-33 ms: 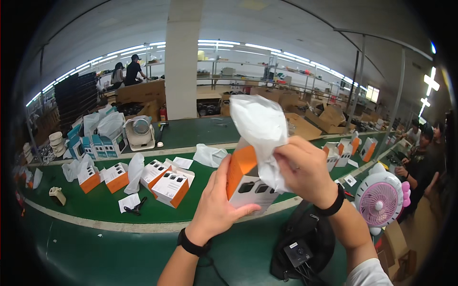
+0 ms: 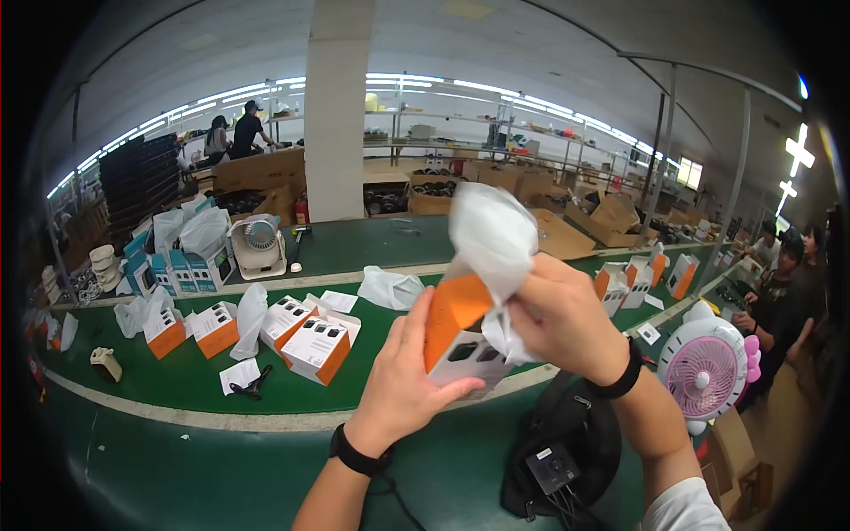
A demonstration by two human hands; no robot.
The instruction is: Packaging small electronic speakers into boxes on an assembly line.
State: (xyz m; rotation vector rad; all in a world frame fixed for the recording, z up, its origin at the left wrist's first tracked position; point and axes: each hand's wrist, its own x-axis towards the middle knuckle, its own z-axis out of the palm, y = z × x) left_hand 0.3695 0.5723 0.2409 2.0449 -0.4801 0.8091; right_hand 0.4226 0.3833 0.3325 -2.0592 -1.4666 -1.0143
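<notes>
My left hand (image 2: 400,376) grips an orange and white cardboard box (image 2: 454,329) from its left side and underneath, tilted above the belt. Its open top faces up, partly hidden by a white plastic bag (image 2: 492,232). Fingers of my right hand (image 2: 567,319) pinch that bag at the box's right edge. The bag stands up out of the box top, and a loose end of it hangs over the printed front. What the bag contains is hidden.
Several orange and white boxes (image 2: 319,347) and a white bag (image 2: 390,288) lie on the green conveyor belt (image 2: 177,382). A black backpack (image 2: 584,425) sits below my right arm. A pink and white fan (image 2: 704,376) stands at right, near other people (image 2: 779,274).
The upper part of the white bag has shifted to the right and slightly down. My right hand's fingers have closed more tightly on it, while my left hand and the box stay nearly still.
</notes>
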